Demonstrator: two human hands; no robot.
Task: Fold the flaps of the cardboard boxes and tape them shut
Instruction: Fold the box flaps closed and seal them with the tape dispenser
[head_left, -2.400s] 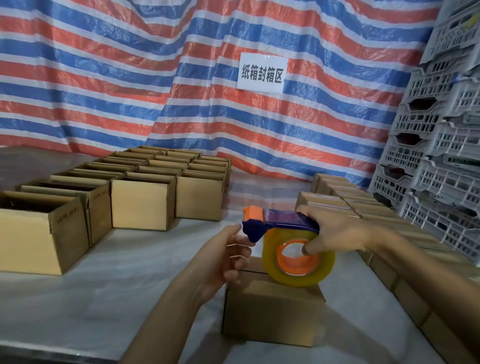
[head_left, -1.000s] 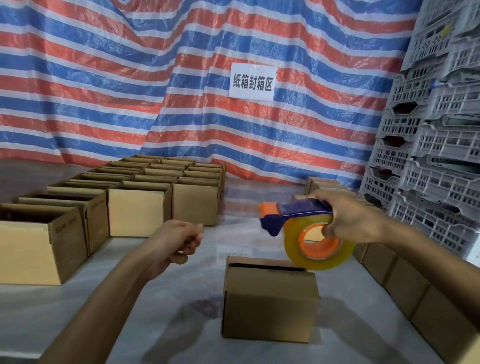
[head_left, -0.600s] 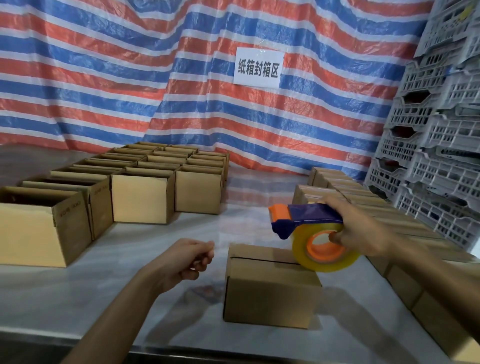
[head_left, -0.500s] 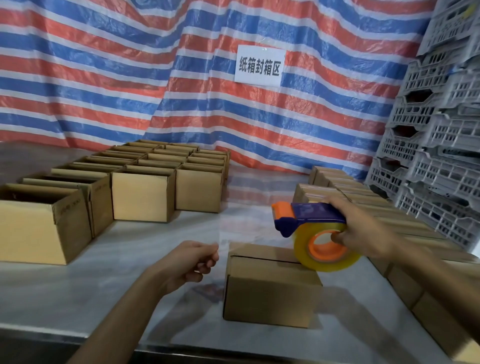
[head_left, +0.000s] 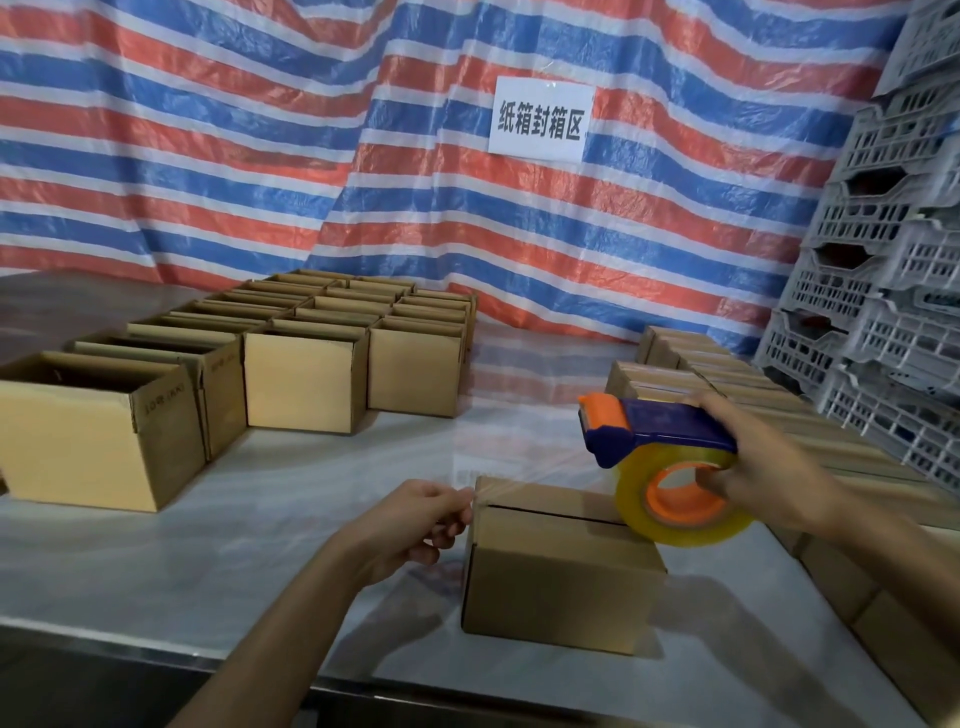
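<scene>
Clear tape (head_left: 524, 480) runs taut between the two hands. The left hand (head_left: 410, 525) pinches its free end between thumb and fingertips, right at the top left edge of the box (head_left: 561, 582). The right hand (head_left: 774, 478) grips the tape dispenser (head_left: 654, 431), fingers hooked through the core of the roll (head_left: 691, 535), which hovers over the box's right end.

A second ago the left hand was well off to the left, drawing the strip out in the air. Now it has come in to the box edge, and the strip lies low along the dark seam (head_left: 550, 512) between the folded flaps. By the look of it the tape has not been pressed down yet, so sticking it along the seam seems to be the next step.

The box sits near the front of the table (head_left: 260, 519). Open boxes (head_left: 301, 384) wait at the left, closed boxes (head_left: 691, 374) are lined up at the right, with grey crates (head_left: 893, 291) stacked behind them.
</scene>
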